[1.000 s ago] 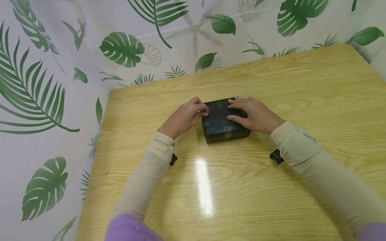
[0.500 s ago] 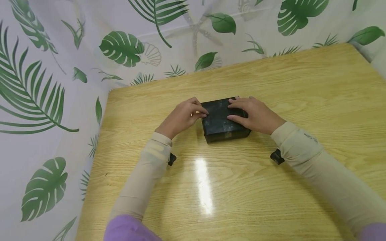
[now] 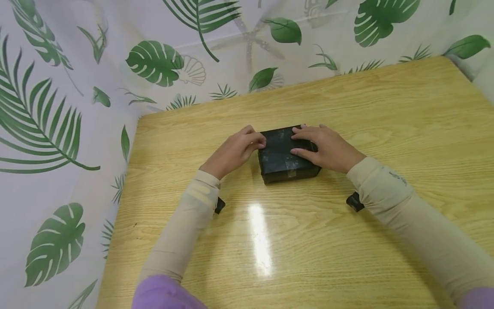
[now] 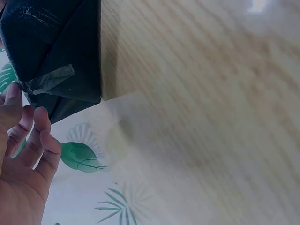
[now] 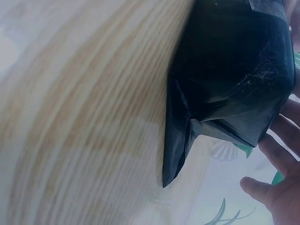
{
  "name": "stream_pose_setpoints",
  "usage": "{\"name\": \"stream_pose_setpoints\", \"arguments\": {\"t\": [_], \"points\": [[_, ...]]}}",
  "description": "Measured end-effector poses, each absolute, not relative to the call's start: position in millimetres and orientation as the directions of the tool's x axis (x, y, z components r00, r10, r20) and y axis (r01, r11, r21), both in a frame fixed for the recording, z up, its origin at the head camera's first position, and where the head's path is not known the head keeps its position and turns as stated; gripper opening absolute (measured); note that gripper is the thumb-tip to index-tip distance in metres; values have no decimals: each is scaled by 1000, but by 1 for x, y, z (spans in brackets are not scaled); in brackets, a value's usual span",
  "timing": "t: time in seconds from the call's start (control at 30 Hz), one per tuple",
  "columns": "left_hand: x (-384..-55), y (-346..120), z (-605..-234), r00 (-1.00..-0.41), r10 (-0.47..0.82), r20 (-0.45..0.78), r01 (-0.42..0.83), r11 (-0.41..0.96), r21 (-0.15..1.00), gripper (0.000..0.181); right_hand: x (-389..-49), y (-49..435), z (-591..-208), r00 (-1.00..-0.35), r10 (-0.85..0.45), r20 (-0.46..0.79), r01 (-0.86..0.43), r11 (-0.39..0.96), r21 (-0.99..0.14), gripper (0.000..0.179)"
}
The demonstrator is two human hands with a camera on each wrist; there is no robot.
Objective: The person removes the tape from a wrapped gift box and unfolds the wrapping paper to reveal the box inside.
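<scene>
A box-shaped parcel [image 3: 281, 155] in black plastic wrap lies flat on the wooden table. Clear tape [image 4: 51, 78] crosses its left end, and a loose fold of wrap [image 5: 176, 150] sticks out at its right end. With thumb and fingertips brought together, my left hand [image 3: 233, 151] pinches at the parcel's upper left edge; whether tape or wrap is between them I cannot tell. My right hand [image 3: 332, 149] rests on the right part of the top, fingers spread and fairly straight. In the right wrist view, that hand's fingertips [image 5: 274, 150] touch the parcel's far edge.
The table [image 3: 293, 249] has a light wood grain and a bright glare streak in front of the parcel. A white curtain [image 3: 216, 81] with green leaves hangs along the back and left edges. Black wrist devices [image 3: 354, 201] show beneath both sleeves.
The left hand's fingers have shifted slightly at the parcel's left edge. My right hand and the parcel stay where they were.
</scene>
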State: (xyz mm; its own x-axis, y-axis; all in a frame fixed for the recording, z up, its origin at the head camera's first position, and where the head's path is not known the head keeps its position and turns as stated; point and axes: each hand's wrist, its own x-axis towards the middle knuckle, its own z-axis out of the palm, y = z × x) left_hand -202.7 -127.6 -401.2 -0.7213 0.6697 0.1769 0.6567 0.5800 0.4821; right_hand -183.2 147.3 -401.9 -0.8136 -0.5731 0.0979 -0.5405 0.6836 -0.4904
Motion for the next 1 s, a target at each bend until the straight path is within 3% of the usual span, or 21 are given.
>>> {"name": "stream_pose_setpoints", "arguments": {"t": [0.27, 0.4, 0.73, 0.87, 1.0], "points": [[-202, -136, -402, -753, 623, 214, 618, 556, 556, 20, -184, 147, -402, -814, -574, 89, -539, 688, -486, 49], [-201, -133, -399, -730, 654, 197, 636, 546, 545, 27, -184, 148, -402, -815, -573, 87, -537, 691, -484, 49], [-204, -127, -402, -732, 653, 195, 642, 566, 517, 13, -183, 148, -405, -817, -569, 88, -533, 690, -490, 48], [-195, -126, -400, -802, 575, 161, 551, 608, 572, 19, -184, 148, -405, -813, -573, 106, -543, 678, -495, 47], [-178, -118, -395, -925, 373, 70, 324, 681, 657, 29, -185, 148, -405, -810, -574, 122, -552, 673, -493, 48]]}}
